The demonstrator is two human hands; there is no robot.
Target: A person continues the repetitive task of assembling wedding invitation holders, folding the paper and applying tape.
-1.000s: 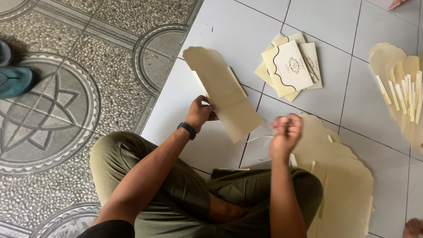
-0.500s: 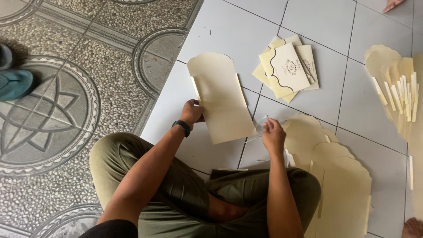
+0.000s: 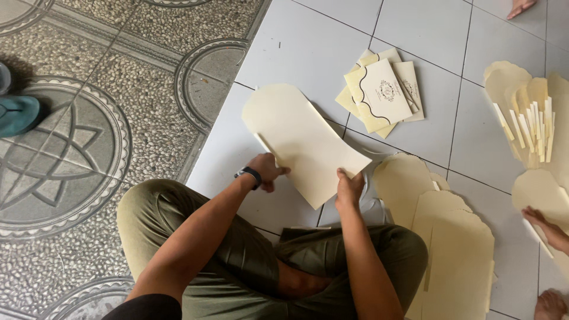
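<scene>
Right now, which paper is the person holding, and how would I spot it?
Find the white tiled floor beside the pebbled patterned part. Above the person's crossed legs, the left hand and right hand grip one cream card. Unlike the floor stacks, it is lifted, plain, with one rounded end.

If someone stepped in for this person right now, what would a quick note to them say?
Left hand: grips the left edge of the cream card sheet.
Right hand: pinches the same sheet's bottom right corner.
The sheet is held flat above the white tile floor.
Done: a small pile of finished folded cards lies ahead.
Left: a stack of cream sheets lies beside the right knee; more sheets lie far right, by another person's hand.
</scene>
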